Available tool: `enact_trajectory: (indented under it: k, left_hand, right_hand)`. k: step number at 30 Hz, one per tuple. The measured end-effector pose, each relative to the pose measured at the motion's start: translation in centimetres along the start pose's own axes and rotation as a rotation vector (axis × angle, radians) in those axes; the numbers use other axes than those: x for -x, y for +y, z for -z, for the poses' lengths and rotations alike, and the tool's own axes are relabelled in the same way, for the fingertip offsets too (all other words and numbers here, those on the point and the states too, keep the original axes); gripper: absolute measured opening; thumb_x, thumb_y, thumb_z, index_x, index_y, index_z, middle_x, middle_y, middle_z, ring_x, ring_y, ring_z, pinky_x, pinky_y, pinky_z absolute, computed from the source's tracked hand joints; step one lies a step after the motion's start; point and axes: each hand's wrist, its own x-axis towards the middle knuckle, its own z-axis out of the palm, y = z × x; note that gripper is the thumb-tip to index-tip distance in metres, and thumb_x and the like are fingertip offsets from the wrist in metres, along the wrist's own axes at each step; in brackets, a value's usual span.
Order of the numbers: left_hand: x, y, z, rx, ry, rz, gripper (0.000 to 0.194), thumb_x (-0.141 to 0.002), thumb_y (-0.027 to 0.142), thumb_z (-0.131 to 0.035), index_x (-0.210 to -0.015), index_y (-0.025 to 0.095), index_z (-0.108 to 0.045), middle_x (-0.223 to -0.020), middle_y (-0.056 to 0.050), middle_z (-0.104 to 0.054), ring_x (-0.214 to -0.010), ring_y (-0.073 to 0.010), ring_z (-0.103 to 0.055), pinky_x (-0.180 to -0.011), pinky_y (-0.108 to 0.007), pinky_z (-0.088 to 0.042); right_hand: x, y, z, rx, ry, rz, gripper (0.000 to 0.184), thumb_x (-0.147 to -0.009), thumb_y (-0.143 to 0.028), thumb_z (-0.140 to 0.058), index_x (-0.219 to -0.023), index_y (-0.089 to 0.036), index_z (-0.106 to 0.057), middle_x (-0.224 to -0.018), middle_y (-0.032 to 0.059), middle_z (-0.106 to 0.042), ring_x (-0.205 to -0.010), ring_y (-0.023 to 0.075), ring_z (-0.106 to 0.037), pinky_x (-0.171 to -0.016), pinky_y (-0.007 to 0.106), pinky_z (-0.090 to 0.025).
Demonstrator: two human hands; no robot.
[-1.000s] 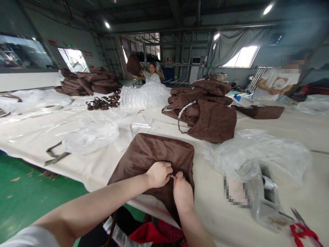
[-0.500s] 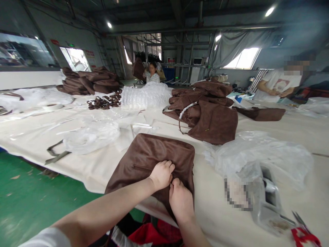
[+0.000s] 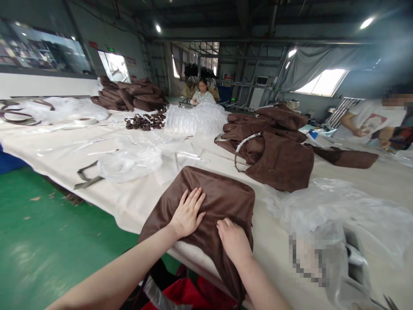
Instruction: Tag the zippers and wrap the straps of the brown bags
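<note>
Bare left hand (image 3: pixel 185 218) moved apart from bare right hand (image 3: pixel 235 241), flat, released, on slouchy brown leather-like bag (image 3: pixel 222 189), right hand curled on it, hold unclear, bag at near edge of cream-covered table (image 3: pixel 272 254)

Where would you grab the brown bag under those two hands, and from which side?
Probably by the far right corner of the bag, coming from the right and pinching from above and below. It lies mostly flat, so an edge should pinch more easily than the broad top. Pale cloth lies beside its right edge, while the left hand and right hand leave that corner uncovered.
</note>
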Motion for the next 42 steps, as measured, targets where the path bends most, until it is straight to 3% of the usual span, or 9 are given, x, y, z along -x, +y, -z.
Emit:
enact_trajectory:
  k: [3, 9, 18, 23, 26, 29, 33, 38, 42]
  left_hand:
    - [0.0, 0.2, -0.5, 0.012, 0.008, 0.008, 0.057, -0.091, 0.037, -0.046, -0.142, 0.012, -0.038, -0.152, -0.016, -0.03, -0.143, -0.0297, -0.022, -0.117, -0.053, -0.017]
    - [0.1, 0.0, -0.4, 0.049, 0.01, 0.003, 0.058, -0.091, 0.036, -0.047, -0.142, 0.012, -0.038, -0.153, -0.016, -0.03, -0.143, -0.0295, -0.021, -0.117, -0.053, -0.016]
    - [0.1, -0.6, -0.8, 0.12, -0.014, -0.066, 0.06, -0.091, 0.04, -0.049, -0.144, 0.015, -0.036, -0.154, -0.016, -0.026, -0.143, -0.0283, -0.021, -0.117, -0.051, -0.016]
    - [0.6, -3.2, 1.0, 0.156, -0.113, -0.153, 0.076, -0.08, 0.052, -0.062, -0.145, 0.021, -0.035, -0.155, -0.015, -0.024, -0.141, -0.0317, -0.023, -0.116, -0.054, -0.013]
    - [0.9, -5.6, 1.4, 0.143, -0.15, -0.086, 0.089, -0.072, 0.061, -0.067, -0.146, 0.023, -0.034, -0.156, -0.017, -0.019, -0.142, -0.0367, -0.019, -0.113, -0.06, -0.01]
    - [0.7, -6.9, 0.6, 0.15, -0.16, -0.043, 0.091, -0.072, 0.064, -0.065, -0.146, 0.024, -0.032, -0.156, -0.017, -0.019, -0.142, -0.0363, -0.02, -0.113, -0.059, -0.014]
    - [-0.1, -6.6, -1.1, 0.146, -0.109, -0.012, 0.085, -0.077, 0.065, -0.056, -0.147, 0.023, -0.03, -0.156, -0.016, -0.019, -0.142, -0.0338, -0.022, -0.112, -0.057, -0.019]
    - [-2.5, -6.5, -3.8, 0.131, -0.032, 0.03, 0.084, -0.078, 0.064, -0.051, -0.147, 0.023, -0.028, -0.155, -0.014, -0.025, -0.139, -0.0357, -0.029, -0.111, -0.061, -0.019]
    - [-3.6, -5.7, -4.6, 0.132, 0.055, 0.09, 0.073, -0.086, 0.061, -0.037, -0.15, 0.035, -0.01, -0.156, -0.003, -0.024, -0.14, -0.0326, -0.026, -0.11, -0.063, -0.02]
  right_hand:
    - [-0.9, -0.2, 0.4, 0.166, -0.088, 0.102, 0.023, -0.09, -0.003, -0.042, -0.093, -0.016, -0.06, -0.088, 0.0078, -0.063, -0.073, 0.0203, -0.065, -0.062, 0.029, -0.05]
    - [-1.9, 0.0, 0.7, 0.215, -0.148, 0.183, 0.024, -0.086, 0.002, -0.039, -0.093, -0.01, -0.059, -0.088, 0.0134, -0.063, -0.072, 0.0223, -0.065, -0.059, 0.03, -0.05]
    - [-1.5, 2.4, 1.7, 0.217, -0.203, 0.273, 0.018, -0.086, -0.002, -0.046, -0.088, -0.016, -0.057, -0.083, 0.0072, -0.064, -0.069, 0.0203, -0.065, -0.061, 0.027, -0.048]
    - [0.2, 4.3, 1.8, 0.185, -0.207, 0.24, 0.017, -0.09, -0.007, -0.045, -0.086, -0.018, -0.058, -0.082, 0.0062, -0.062, -0.069, 0.0194, -0.065, -0.064, 0.028, -0.049]
    - [2.3, 4.4, 1.0, 0.075, -0.122, 0.15, 0.019, -0.094, -0.017, -0.044, -0.106, -0.02, -0.059, -0.096, 0.008, -0.063, -0.082, 0.0204, -0.066, -0.078, 0.032, -0.051]
    - [5.6, 3.0, 0.3, -0.043, -0.049, 0.008, 0.045, -0.091, -0.035, -0.052, -0.132, -0.017, -0.048, -0.129, 0.0157, -0.054, -0.115, 0.0284, -0.055, -0.096, 0.039, -0.046]
    - [8.4, 0.4, 0.9, -0.125, -0.152, -0.097, 0.07, -0.081, -0.037, -0.064, -0.144, -0.021, -0.038, -0.153, 0.0146, -0.029, -0.139, 0.0338, -0.029, -0.109, 0.049, -0.032]
    - [6.5, 1.8, 3.6, -0.231, -0.258, -0.091, 0.071, -0.081, -0.044, -0.062, -0.144, -0.023, -0.037, -0.156, 0.0135, -0.024, -0.142, 0.0288, -0.02, -0.114, 0.046, -0.022]
    - [4.9, 4.2, 5.1, -0.205, -0.259, -0.107, 0.059, -0.083, -0.037, -0.06, -0.138, -0.022, -0.046, -0.152, 0.0144, -0.032, -0.14, 0.0269, -0.025, -0.114, 0.043, -0.022]
